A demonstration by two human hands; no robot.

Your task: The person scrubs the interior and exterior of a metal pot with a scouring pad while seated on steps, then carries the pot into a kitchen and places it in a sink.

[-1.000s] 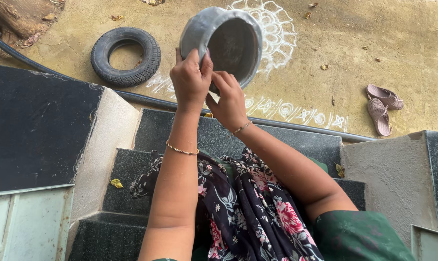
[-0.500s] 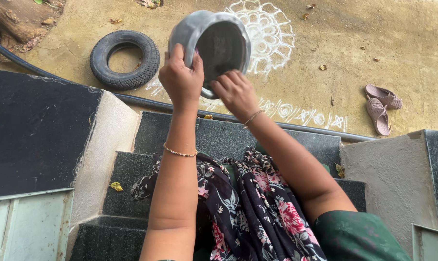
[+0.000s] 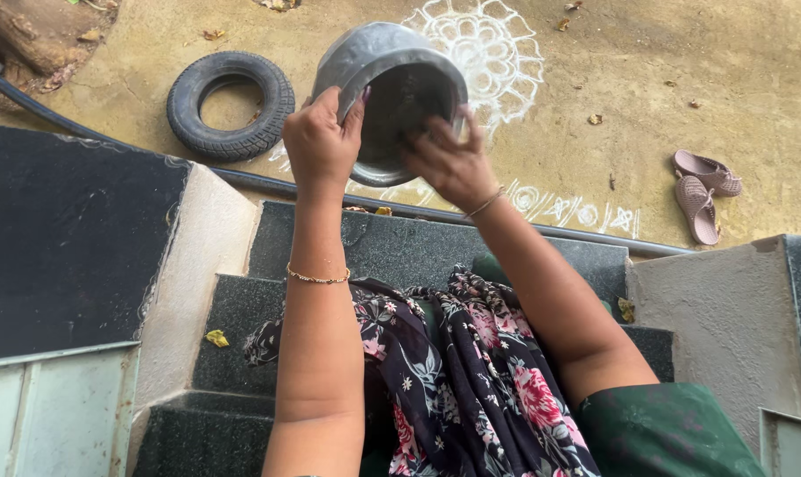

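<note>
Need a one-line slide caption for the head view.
Seated on dark stone steps, left hand grips a tilted grey metal pot by the rim while right hand reaches into its mouth.

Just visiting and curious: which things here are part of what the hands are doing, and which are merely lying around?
In use:
- metal pot
- left hand, gripping its rim
- right hand, at its mouth

Lying about:
- tyre
- pink sandals
- chalk floor pattern
- black hose
</note>
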